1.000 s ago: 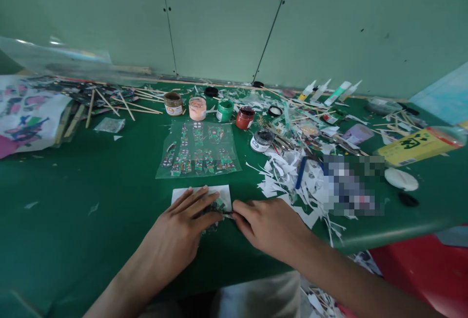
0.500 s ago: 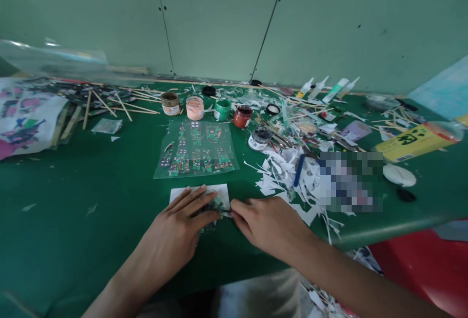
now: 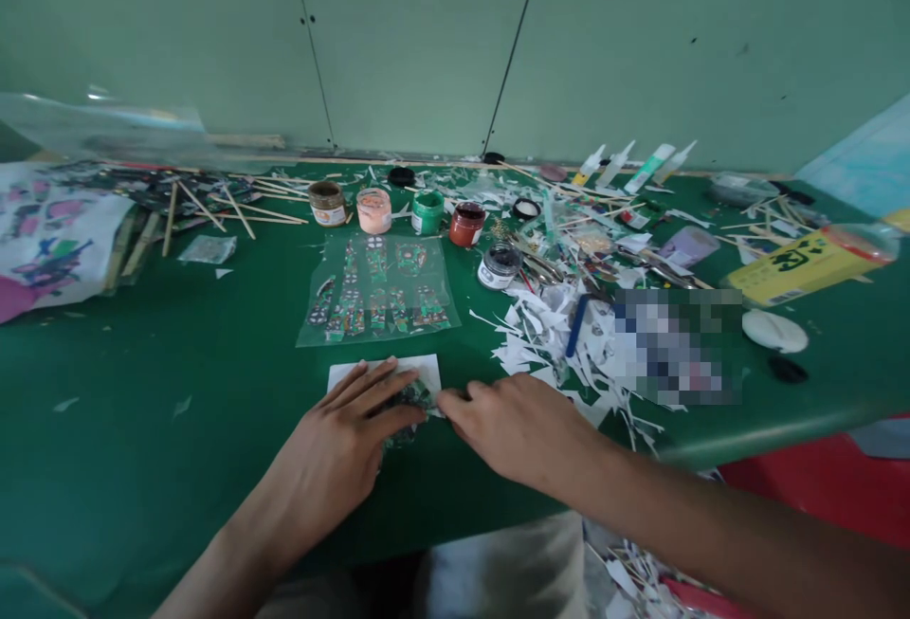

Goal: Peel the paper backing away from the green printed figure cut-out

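Observation:
My left hand (image 3: 341, 439) lies flat with fingers stretched out, pressing a small dark patterned cut-out (image 3: 407, 401) onto a white card (image 3: 419, 369) near the front of the green table (image 3: 177, 354). My right hand (image 3: 516, 429) rests beside it, fingers together, its fingertips pinching at the cut-out's right edge. What the fingertips grip is too small to make out clearly. A clear plastic sheet (image 3: 376, 289) holding several similar patterned pieces lies just behind the card.
Small paint jars (image 3: 427, 213) stand in a row behind the sheet, a grey jar (image 3: 500, 266) to their right. White paper scraps (image 3: 555, 325), glue tubes (image 3: 644, 167), a yellow box (image 3: 803, 268), wooden sticks (image 3: 234, 207) and printed sheets (image 3: 49, 240) litter the table.
Both hands stay on the cut-out; the right fingertips have crept slightly left. The view has shifted a little.

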Motion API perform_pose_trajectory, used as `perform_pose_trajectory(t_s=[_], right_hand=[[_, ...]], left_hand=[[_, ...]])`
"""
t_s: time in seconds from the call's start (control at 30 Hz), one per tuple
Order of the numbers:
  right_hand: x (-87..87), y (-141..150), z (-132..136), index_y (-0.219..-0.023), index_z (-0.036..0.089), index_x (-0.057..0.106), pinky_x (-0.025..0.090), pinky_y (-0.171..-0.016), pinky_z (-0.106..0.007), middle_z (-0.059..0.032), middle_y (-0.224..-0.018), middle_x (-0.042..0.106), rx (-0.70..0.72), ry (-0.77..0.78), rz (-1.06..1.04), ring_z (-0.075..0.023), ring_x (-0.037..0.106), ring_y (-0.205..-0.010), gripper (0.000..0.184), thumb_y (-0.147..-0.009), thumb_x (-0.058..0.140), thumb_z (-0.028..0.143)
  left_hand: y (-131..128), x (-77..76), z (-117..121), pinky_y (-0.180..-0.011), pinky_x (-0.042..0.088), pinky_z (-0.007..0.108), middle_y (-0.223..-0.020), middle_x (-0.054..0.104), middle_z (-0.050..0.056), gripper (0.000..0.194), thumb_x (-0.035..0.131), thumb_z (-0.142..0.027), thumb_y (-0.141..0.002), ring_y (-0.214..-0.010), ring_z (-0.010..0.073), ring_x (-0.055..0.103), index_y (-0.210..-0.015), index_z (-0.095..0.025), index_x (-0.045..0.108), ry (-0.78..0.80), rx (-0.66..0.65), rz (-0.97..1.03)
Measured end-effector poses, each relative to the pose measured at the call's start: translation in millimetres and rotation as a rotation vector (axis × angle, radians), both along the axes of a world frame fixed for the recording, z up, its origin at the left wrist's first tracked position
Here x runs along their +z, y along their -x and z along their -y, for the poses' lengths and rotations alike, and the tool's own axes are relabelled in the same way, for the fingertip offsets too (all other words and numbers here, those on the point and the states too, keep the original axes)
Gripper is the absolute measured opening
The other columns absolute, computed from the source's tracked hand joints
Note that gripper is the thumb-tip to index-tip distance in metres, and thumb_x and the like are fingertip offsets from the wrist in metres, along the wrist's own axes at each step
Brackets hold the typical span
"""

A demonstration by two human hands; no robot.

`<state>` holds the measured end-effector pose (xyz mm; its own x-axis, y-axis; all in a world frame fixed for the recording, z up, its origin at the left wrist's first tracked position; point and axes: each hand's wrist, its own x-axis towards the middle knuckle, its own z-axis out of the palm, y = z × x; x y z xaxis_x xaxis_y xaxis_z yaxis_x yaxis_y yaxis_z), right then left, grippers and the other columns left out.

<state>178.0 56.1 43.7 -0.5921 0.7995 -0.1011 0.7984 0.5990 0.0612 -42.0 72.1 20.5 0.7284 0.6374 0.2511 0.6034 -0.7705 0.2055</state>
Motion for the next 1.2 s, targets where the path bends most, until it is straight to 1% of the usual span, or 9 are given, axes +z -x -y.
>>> perform_pose_trajectory(t_s=[0.13,0.2,0.27,0.37,0.5,0.6,0.77,1.0,1.2], right_hand=[[0.3,-0.4,2.4,-0.094,0.019,0.059,0.014,-0.047,-0.029,-0.0011,-0.06,0.058,-0.014,-0.019,0.006,-0.0092,0.039,-0.041,0.017,-0.088,0.045,0.012],[-0.2,-1.4,4.0,-0.092,0.019,0.059,0.013,-0.046,-0.03,-0.001,-0.059,0.058,-0.024,-0.029,0.007,-0.0096,0.039,-0.041,0.016,-0.088,0.046,0.013],[-0.8,-4.7,4.9,-0.089,0.019,0.059,0.013,-0.047,-0.03,-0.0008,-0.058,0.058,-0.032,-0.04,-0.012,-0.0091,0.038,-0.04,0.014,-0.089,0.044,0.016],[-2.1,-11.8,4.8,-0.084,0.019,0.058,0.013,-0.047,-0.03,-0.0002,-0.057,0.058,-0.042,-0.086,-0.098,-0.0083,0.037,-0.04,0.021,-0.093,0.039,0.022],[-5.0,-13.7,2.2,-0.082,0.021,0.059,0.012,-0.046,-0.03,0.0009,-0.056,0.058,-0.112,-0.153,-0.175,-0.0087,0.037,-0.04,0.026,-0.094,0.036,0.025],[-7.6,-6.9,-0.7,-0.084,0.021,0.061,0.011,-0.046,-0.03,0.0008,-0.057,0.059,-0.147,-0.129,-0.172,-0.0082,0.035,-0.04,0.026,-0.093,0.038,0.026],[-9.7,0.7,-4.1,-0.09,0.022,0.066,0.012,-0.048,-0.03,0.0001,-0.057,0.06,-0.127,-0.068,-0.152,-0.0088,0.035,-0.04,0.03,-0.094,0.037,0.028],[-8.1,-2.2,-6.8,-0.092,0.022,0.067,0.013,-0.05,-0.031,0.0002,-0.06,0.061,-0.082,-0.043,-0.152,-0.0086,0.038,-0.042,0.031,-0.095,0.037,0.029],[-6.2,-4.2,-9.7,-0.094,0.021,0.065,0.012,-0.05,-0.032,0.0001,-0.061,0.06,-0.018,-0.06,-0.105,-0.0084,0.035,-0.042,0.028,-0.095,0.037,0.028]], left_hand=[[0.2,1.2,0.2,-0.109,0.042,0.049,-0.139,0.055,-0.002,0.064,0.037,0.008,-0.071,-0.132,0.0224,0.046,-0.113,-0.03,0.067,0.014,0.006,-0.006],[-0.2,2.4,0.9,-0.108,0.044,0.048,-0.136,0.057,-0.001,0.063,0.038,0.008,-0.071,-0.13,0.0226,0.048,-0.112,-0.031,0.068,0.013,0.02,0.006],[-1.0,3.4,1.9,-0.105,0.047,0.046,-0.131,0.06,0.0,0.063,0.039,0.008,-0.07,-0.127,0.0227,0.052,-0.109,-0.031,0.069,0.005,0.042,0.016],[-3.1,3.6,4.2,-0.105,0.048,0.047,-0.126,0.064,0.001,0.062,0.039,0.008,-0.07,-0.123,0.0229,0.055,-0.109,-0.029,0.07,-0.035,0.045,0.013],[-6.6,2.1,6.6,-0.105,0.046,0.051,-0.126,0.065,0.002,0.051,0.04,0.002,-0.079,-0.121,0.0251,0.057,-0.112,-0.025,0.068,-0.095,0.046,0.025],[-7.4,1.3,6.7,-0.103,0.048,0.048,-0.126,0.065,0.001,0.045,0.04,-0.002,-0.083,-0.122,0.0248,0.056,-0.108,-0.025,0.069,-0.084,0.049,0.055],[-5.6,0.9,5.9,-0.105,0.047,0.048,-0.13,0.063,0.0,0.049,0.04,0.0,-0.082,-0.126,0.0242,0.054,-0.11,-0.027,0.069,-0.054,0.03,0.067],[-5.7,0.1,6.1,-0.104,0.048,0.047,-0.13,0.062,0.001,0.051,0.04,0.001,-0.08,-0.125,0.0243,0.054,-0.111,-0.027,0.069,-0.044,0.038,0.071],[-5.9,0.7,5.6,-0.104,0.048,0.045,-0.129,0.063,0.0,0.052,0.04,0.002,-0.078,-0.124,0.0236,0.055,-0.109,-0.028,0.07,-0.049,0.027,0.094]])
